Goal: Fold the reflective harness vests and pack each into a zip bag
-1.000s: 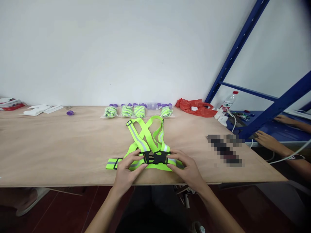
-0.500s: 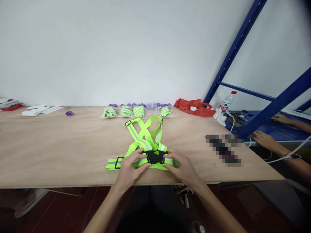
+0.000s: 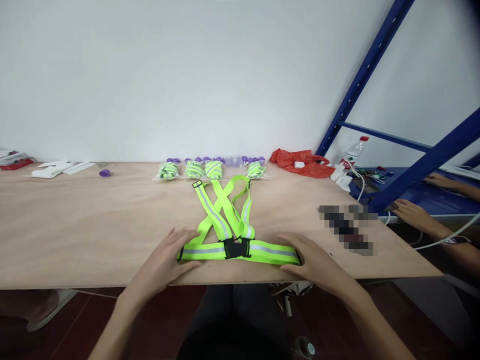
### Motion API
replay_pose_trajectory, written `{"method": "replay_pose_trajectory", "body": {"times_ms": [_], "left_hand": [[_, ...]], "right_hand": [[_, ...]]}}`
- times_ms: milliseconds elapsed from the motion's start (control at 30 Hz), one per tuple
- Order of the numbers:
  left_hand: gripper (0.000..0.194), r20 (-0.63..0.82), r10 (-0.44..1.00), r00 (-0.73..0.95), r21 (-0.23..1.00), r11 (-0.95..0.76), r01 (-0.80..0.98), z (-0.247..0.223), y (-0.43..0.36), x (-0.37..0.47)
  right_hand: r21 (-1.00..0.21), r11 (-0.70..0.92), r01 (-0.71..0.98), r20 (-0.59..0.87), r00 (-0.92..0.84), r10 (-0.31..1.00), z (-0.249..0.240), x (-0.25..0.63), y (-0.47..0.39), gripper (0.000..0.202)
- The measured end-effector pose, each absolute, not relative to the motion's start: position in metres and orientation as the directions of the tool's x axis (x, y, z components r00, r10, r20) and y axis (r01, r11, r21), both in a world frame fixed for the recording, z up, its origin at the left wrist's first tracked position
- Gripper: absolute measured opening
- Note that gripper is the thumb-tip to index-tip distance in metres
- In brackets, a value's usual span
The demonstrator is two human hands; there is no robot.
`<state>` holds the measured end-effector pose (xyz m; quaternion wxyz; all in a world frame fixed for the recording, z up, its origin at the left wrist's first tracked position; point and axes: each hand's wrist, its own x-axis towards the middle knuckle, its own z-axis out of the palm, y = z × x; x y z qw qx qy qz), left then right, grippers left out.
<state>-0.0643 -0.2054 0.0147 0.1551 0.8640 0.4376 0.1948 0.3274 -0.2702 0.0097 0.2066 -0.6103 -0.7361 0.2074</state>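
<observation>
A neon yellow-green strap harness [image 3: 221, 205] with grey reflective stripes lies on the wooden table, its shoulder straps crossed. The black buckle [image 3: 237, 247] at the middle of its waist band is fastened. Around the band's left end, by a black slider, my left hand [image 3: 167, 258] rests with thumb and fingers apart. My right hand [image 3: 308, 259] is at the right end in the same way, fingers spread around the band's tip. Whether either hand presses on the band is hard to tell.
Bagged green straps [image 3: 168, 170] with purple pieces line the wall side. A red plastic bag [image 3: 302, 162] and a bottle [image 3: 354, 151] are at the back right. Beyond the blue frame [image 3: 367, 75] are another person's hands [image 3: 414, 216]. A purple piece [image 3: 105, 173] lies back left.
Both hands have let go of the buckle and moved apart to the ends of the waist band, which now lies stretched out straight.
</observation>
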Motion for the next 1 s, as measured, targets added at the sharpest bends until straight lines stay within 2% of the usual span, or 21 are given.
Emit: {"method": "replay_pose_trajectory", "body": {"times_ms": [133,267,367,467,567,633,733,867,933,1000], "left_hand": [[0.044,0.113,0.836,0.537,0.476,-0.520,0.710,0.012,-0.202,-0.097],[0.044,0.117,0.853,0.508,0.548,-0.482,0.683,0.012,-0.197,-0.100],[0.041,0.134,0.849,0.511,0.583,-0.484,0.652,0.016,-0.188,-0.090],[0.040,0.173,0.836,0.521,0.598,-0.509,0.619,0.018,-0.175,-0.077],[0.040,0.242,0.827,0.508,0.597,-0.540,0.593,0.020,-0.164,-0.065],[0.040,0.279,0.823,0.495,0.593,-0.553,0.585,0.021,-0.161,-0.061],[0.040,0.284,0.823,0.493,0.595,-0.554,0.582,0.022,-0.160,-0.061],[0.041,0.272,0.821,0.502,0.610,-0.550,0.570,0.022,-0.165,-0.064],[0.041,0.268,0.817,0.511,0.604,-0.556,0.572,0.023,-0.167,-0.066],[0.041,0.264,0.816,0.514,0.589,-0.558,0.585,0.027,-0.168,-0.068]], "right_hand": [[-0.646,0.084,0.759,-0.029,-0.134,0.991,0.005,0.349,-0.279,0.048],[-0.777,0.053,0.627,-0.009,-0.095,0.995,0.003,0.354,-0.275,0.045],[-0.893,0.052,0.448,0.056,-0.005,0.998,-0.002,0.359,-0.266,0.051],[-0.975,0.057,0.214,0.095,0.172,0.981,-0.011,0.369,-0.254,0.053],[-0.991,0.120,-0.060,0.094,0.326,0.941,-0.019,0.379,-0.242,0.050],[-0.974,0.177,-0.140,0.114,0.375,0.920,-0.020,0.385,-0.238,0.046],[-0.963,0.232,-0.138,0.160,0.401,0.902,-0.019,0.392,-0.237,0.039],[-0.978,0.193,-0.079,0.146,0.405,0.902,-0.020,0.393,-0.238,0.038],[-0.986,0.167,0.024,0.162,0.412,0.897,-0.019,0.392,-0.238,0.044],[-0.970,0.144,0.196,0.213,0.398,0.893,-0.013,0.392,-0.238,0.049]]}}
